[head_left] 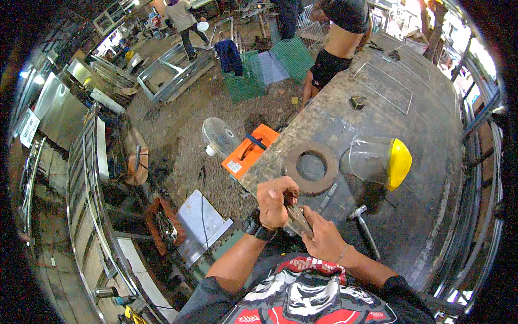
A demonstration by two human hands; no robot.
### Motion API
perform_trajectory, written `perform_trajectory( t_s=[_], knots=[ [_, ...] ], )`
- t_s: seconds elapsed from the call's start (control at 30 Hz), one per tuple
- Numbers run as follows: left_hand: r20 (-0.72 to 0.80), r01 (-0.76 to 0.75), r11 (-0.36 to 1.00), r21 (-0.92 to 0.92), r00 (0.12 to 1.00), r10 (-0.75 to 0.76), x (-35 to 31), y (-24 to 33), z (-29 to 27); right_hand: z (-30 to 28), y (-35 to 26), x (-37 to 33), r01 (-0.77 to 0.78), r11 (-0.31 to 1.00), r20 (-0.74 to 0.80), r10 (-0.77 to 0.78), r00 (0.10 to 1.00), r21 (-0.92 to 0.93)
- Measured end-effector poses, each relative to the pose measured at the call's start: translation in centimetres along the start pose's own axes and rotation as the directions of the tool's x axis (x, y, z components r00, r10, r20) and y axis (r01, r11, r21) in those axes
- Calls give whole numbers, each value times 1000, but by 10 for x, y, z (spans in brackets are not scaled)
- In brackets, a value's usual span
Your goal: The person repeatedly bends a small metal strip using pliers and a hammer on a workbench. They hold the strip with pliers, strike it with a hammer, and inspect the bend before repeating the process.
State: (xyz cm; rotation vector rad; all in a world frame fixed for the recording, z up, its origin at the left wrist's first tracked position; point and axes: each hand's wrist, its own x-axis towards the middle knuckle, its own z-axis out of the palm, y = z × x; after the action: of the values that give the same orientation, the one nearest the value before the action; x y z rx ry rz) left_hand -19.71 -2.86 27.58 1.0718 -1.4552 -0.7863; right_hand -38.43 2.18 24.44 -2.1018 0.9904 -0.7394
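Observation:
My left hand (274, 204) is closed in a fist at the upper end of a short, flat, grey-brown piece (298, 220) with small light spots. What the left fingers pinch there is hidden by the knuckles. My right hand (326, 237) wraps round the lower end of the same piece, thumb along it. Both hands are held in front of my chest, over the near edge of the dark worktable (415, 221). Just beyond them lies a thick brown ring (292, 162), with a narrow flat metal strip (328, 197) beside it. A hammer (366, 233) rests right of my right hand.
A face shield (399, 164) with a yellow crown, a tape measure (356, 102) and a thin rectangular frame (386, 86) lie farther along the table. Left of it are an orange case (251, 151) and a fan (220, 136). One person (345, 38) bends at the table; another (181, 21) stands farther back.

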Motion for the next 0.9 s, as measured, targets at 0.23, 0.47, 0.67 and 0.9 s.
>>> perform_trajectory(
  t_s=[0.23, 0.47, 0.67, 0.9],
  knots=[
    [-40, -79, 980, -184, 997, 73, -2, -14, -2, 15, 8, -1, 4, 1000, -13, -4, 1000, 12],
    [1, 18, 969, -247, 1000, -19, 21, 8, -8, 23, 8, 3, -173, 974, -81, 186, 979, 144],
    [256, 183, 968, 173, 940, -224, 15, 16, -55, -7, 4, 5, -357, 872, 43, 364, 930, 336],
    [320, 535, 841, -86, 814, -485, -11, -8, -45, -8, 3, 8, -248, 924, -48, 273, 961, 291]
  ],
)
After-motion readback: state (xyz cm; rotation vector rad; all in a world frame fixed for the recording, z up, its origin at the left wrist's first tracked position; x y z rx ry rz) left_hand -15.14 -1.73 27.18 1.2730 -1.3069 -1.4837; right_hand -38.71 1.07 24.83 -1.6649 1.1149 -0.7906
